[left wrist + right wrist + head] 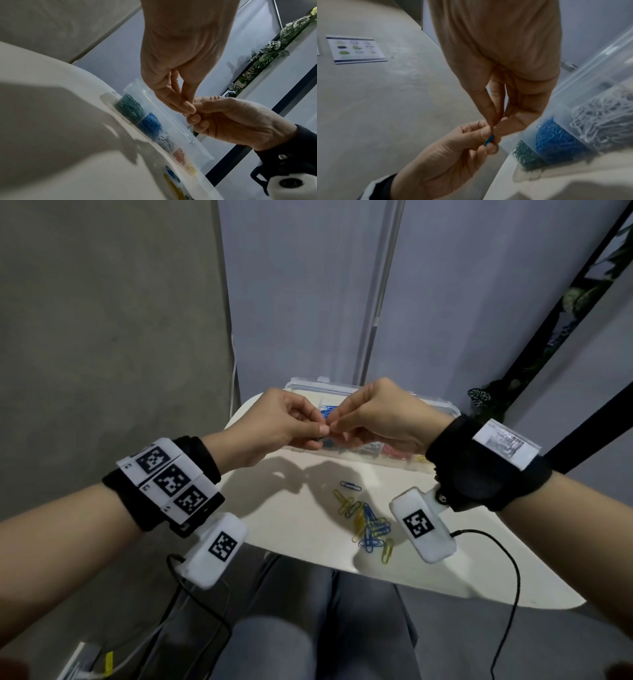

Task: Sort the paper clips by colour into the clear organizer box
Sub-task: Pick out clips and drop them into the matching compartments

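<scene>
Blue-green paper clip (488,140) pinched between both hands above the clear organizer box (440,405), tilted, mostly hidden | left hand (274,424) fingers curled on clip | right hand (383,419) fingertips pinch same clip | loose blue and yellow clips (368,523) on worktop (298,529) | wrist tags: black-white squares, no words

**Clips in five colours fill a clear box**

From my remote seat I count the clear organizer box (173,119) holding teal-green clips (130,106), blue clips (150,125), silver-grey clips (165,141), red clips (179,154) and yellow clips (191,168). On the cream table (291,522) I see a loose pile of blue and yellow clips (368,525). Black wristbands (479,463) carry white tags (171,479) patterned with black squares.
</scene>
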The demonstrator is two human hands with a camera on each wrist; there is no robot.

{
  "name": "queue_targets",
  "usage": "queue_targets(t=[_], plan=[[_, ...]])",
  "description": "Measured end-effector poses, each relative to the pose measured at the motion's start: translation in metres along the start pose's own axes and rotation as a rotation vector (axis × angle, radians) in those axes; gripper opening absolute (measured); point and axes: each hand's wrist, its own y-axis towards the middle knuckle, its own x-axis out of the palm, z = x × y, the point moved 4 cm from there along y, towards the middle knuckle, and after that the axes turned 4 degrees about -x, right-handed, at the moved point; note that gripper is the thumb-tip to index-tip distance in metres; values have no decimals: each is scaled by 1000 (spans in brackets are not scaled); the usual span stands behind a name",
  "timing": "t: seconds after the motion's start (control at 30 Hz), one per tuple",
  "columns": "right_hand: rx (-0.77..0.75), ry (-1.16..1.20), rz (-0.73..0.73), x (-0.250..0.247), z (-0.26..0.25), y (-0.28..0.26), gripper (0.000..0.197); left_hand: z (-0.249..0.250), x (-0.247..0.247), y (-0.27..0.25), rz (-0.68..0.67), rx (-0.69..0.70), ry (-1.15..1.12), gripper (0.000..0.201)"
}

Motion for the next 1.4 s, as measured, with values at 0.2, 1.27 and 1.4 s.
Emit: queue_targets(t=[0.2, 1.27, 1.4], plan=[[23, 0, 75, -7, -2, 3, 8, 2, -2, -6, -24, -20, -90, 10], [20, 156, 79, -22, 7, -24, 10, -4, 27, -21, -225, -98, 30, 16], [24, 176, 80, -23, 8, -27, 9, -5, 31, -20, -187, -99, 45, 15]])
